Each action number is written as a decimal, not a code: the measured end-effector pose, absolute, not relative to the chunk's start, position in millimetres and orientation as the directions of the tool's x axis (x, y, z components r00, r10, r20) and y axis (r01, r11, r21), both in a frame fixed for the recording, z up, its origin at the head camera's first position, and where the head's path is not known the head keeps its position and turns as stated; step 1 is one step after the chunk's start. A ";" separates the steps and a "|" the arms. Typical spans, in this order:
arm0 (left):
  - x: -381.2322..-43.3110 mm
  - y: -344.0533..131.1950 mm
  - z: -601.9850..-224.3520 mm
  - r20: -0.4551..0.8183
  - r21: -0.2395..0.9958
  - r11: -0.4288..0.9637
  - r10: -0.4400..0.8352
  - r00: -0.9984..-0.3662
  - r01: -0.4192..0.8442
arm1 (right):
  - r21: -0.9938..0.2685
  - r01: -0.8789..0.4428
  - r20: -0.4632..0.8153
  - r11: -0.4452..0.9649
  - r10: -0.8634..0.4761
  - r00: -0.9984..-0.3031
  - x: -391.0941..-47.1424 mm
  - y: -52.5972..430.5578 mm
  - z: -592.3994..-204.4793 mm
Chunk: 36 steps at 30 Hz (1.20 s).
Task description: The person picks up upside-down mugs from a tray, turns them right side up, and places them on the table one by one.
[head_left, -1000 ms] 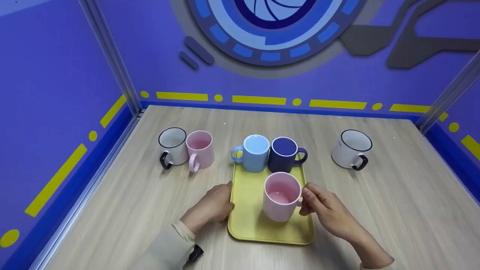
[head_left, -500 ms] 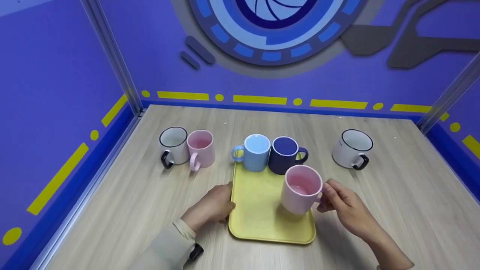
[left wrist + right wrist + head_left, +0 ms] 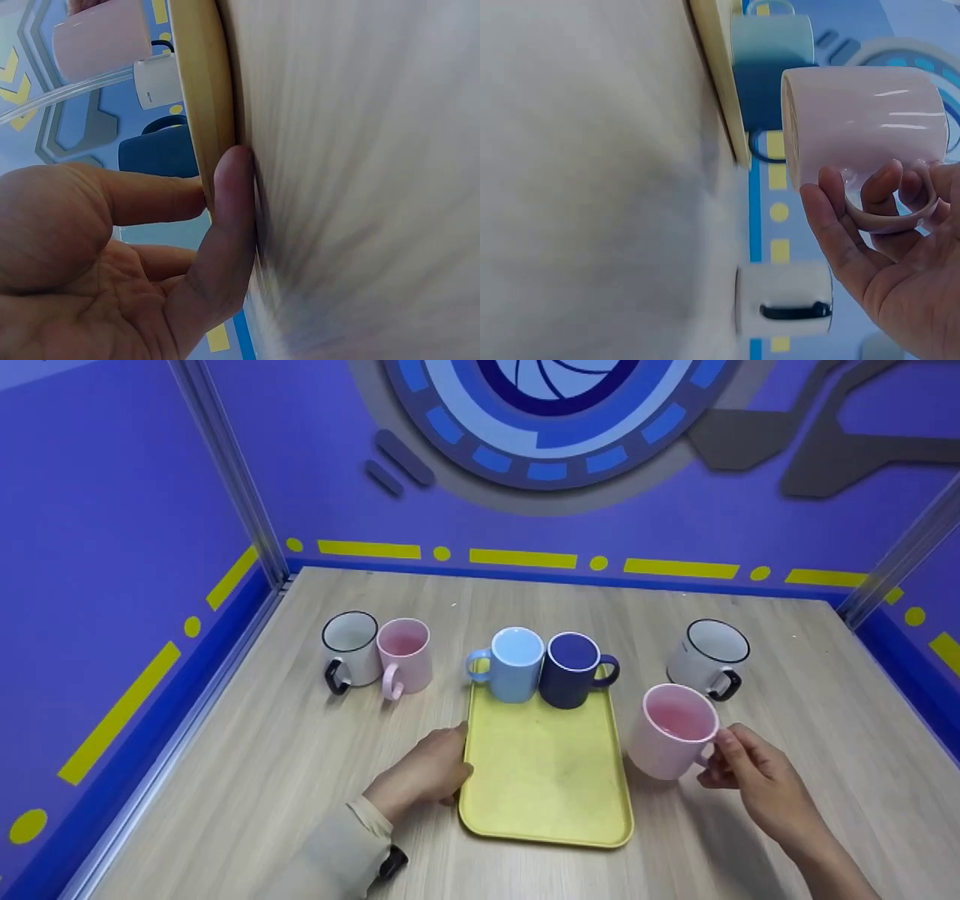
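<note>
My right hand point(image 3: 765, 780) holds a pink mug point(image 3: 667, 735) by its handle, just right of the yellow tray point(image 3: 544, 780). In the right wrist view the fingers curl through the handle, and the mug point(image 3: 866, 124) hangs upright above the table. The left hand point(image 3: 427, 769) grips the tray's left edge; in the left wrist view the thumb and a finger pinch the tray rim point(image 3: 206, 82). At the tray's far end stand a light blue mug point(image 3: 516, 666) and a dark blue mug point(image 3: 568, 671), side by side with handles pointing outward.
Left of the tray stand a white mug point(image 3: 352, 649) with black rim and handle and another pink mug point(image 3: 406, 656), close together. A second white mug point(image 3: 705, 652) is right of the tray, behind the held mug. Purple-blue panels point(image 3: 480, 510) wall in the wooden table point(image 3: 300, 780).
The right hand has carried the pink mug rightward, from over the tray to beside its right edge. My left hand stays on the tray's edge. The other mugs stand where they were.
</note>
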<state>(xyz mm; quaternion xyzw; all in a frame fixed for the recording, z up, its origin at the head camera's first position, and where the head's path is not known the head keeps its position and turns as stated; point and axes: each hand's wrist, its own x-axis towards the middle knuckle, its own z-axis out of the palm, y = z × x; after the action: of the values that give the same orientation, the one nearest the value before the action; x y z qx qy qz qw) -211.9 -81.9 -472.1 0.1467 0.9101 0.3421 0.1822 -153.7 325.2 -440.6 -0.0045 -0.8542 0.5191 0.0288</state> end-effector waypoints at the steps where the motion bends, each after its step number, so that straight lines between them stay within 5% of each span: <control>1: -211.8 -81.9 -472.0 -0.229 0.677 0.722 0.391 -0.891 0.143 | -0.884 -0.014 0.040 0.467 0.046 -0.998 -153.3 329.3 -441.1; 10: -211.0 -81.5 -471.9 -0.212 0.676 0.720 0.392 -0.895 0.155 | -0.925 0.034 0.011 0.378 0.116 -0.993 -153.6 366.7 -448.7; 28: -211.5 -81.4 -472.5 -0.218 0.679 0.720 0.387 -0.896 0.146 | -0.852 0.315 -0.162 0.419 0.361 -0.918 -158.1 411.1 -456.1; 36: -211.6 -82.6 -473.5 -0.225 0.687 0.714 0.387 -0.894 0.137 | -0.972 0.195 -0.141 0.133 0.336 -0.931 -160.8 424.1 -461.4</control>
<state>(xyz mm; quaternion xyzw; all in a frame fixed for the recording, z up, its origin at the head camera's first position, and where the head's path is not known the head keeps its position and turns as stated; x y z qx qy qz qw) -211.6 -82.6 -473.5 0.1443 0.9082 0.3497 0.1793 -160.8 424.1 -461.4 -0.1768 -0.7505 0.6343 0.0556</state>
